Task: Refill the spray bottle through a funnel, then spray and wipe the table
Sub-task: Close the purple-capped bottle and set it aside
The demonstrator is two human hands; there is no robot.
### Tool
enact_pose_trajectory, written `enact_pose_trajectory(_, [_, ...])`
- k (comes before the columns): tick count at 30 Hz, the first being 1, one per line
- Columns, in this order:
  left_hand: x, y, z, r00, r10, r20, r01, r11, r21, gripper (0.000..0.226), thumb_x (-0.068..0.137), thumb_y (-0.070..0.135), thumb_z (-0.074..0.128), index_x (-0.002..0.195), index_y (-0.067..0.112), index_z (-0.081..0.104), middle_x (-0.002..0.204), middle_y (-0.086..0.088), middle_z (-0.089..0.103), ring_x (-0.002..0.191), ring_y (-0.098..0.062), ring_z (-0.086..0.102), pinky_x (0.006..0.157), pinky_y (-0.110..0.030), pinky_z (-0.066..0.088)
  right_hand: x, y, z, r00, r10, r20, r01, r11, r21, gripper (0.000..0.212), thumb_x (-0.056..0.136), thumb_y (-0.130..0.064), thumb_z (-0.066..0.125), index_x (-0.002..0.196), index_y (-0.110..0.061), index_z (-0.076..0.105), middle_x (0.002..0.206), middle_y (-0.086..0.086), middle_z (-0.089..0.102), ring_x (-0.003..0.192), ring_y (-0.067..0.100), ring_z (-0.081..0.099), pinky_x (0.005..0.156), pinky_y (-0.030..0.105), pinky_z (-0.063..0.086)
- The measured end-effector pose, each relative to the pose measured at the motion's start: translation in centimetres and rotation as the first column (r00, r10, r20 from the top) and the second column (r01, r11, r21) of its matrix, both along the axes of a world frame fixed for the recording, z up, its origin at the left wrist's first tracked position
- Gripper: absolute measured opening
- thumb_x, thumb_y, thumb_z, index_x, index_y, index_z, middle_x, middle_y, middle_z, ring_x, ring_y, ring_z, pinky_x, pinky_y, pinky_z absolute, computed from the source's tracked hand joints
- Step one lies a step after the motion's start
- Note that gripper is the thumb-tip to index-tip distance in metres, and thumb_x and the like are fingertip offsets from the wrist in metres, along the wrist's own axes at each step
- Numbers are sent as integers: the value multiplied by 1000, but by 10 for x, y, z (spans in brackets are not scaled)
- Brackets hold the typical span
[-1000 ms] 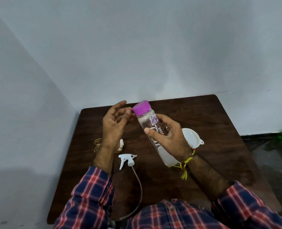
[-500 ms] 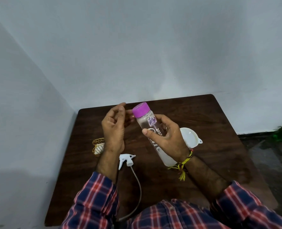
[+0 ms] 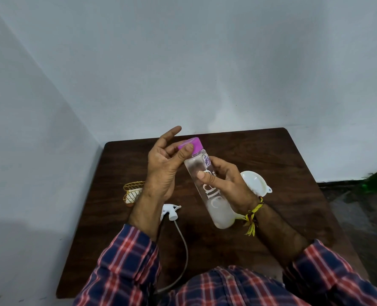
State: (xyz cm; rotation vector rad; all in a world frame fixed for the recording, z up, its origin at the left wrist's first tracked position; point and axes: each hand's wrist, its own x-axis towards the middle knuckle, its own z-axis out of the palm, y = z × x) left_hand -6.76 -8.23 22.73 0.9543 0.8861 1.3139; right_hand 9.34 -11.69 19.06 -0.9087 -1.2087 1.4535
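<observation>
Clear bottle (image 3: 207, 191), tilted: right hand (image 3: 225, 184) wrapped round its middle; left hand (image 3: 163, 166) thumb and fingers pinching purple cap (image 3: 192, 145).

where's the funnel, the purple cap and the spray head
funnel (image 3: 255, 181), head view, on the inside of its white bowl
purple cap (image 3: 195, 144), head view, on its side wall, right of the thumb
spray head (image 3: 172, 212), head view, on its white body near the collar
</observation>
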Motion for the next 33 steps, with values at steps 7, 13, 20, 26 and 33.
enact_pose_trajectory(7, [-6, 3, -6, 999, -48, 10, 48, 999, -1, 60, 75, 11, 75, 131, 18, 55, 100, -14, 73, 94, -22, 69, 80, -36, 56, 2, 4, -1, 998, 66, -2, -66, 996, -67, 29, 88, -13, 66, 115, -1, 64, 98, 18, 69, 87, 31, 65, 78, 42, 55])
enact_pose_trajectory(13, [-6, 8, -13, 961, 100, -259, -113, 993, -38, 43, 86, 16, 72, 126, 17, 58, 93, -13, 73, 91, -23, 71, 76, -35, 59, -15, 7, -20, 956, -53, 288, 45, 998, 36, 45, 79, -15, 79, 120, -14, 60, 107, 7, 71, 98, 21, 69, 87, 42, 57])
enact_pose_trajectory(20, [11, -2, -38, 896, 177, -406, -259, 953, -157, 37, 80, 9, 76, 114, 21, 63, 94, -6, 72, 86, -17, 72, 62, -24, 58, -21, 2, -52, 817, -150, 557, 82, 986, 146, 62, 66, -28, 87, 118, -24, 53, 106, -8, 68, 95, 6, 67, 80, 34, 59])
enact_pose_trajectory(26, [-8, -4, -58, 895, 208, -394, -279, 952, -130, 35, 84, 27, 75, 116, 21, 63, 99, 3, 72, 94, -5, 68, 72, -15, 53, -18, 10, -65, 794, -275, 541, 267, 959, 96, 57, 70, -34, 84, 118, -24, 56, 106, -8, 70, 95, 5, 67, 83, 36, 58])
enact_pose_trajectory(33, [-56, -21, -147, 618, 238, -749, -560, 802, -207, 36, 80, 24, 77, 111, 17, 61, 106, -5, 68, 98, -19, 66, 80, -29, 54, -30, 16, -71, 760, -368, 536, 337, 928, 160, 53, 69, -30, 86, 113, -26, 57, 99, -18, 66, 90, -3, 64, 78, 18, 54])
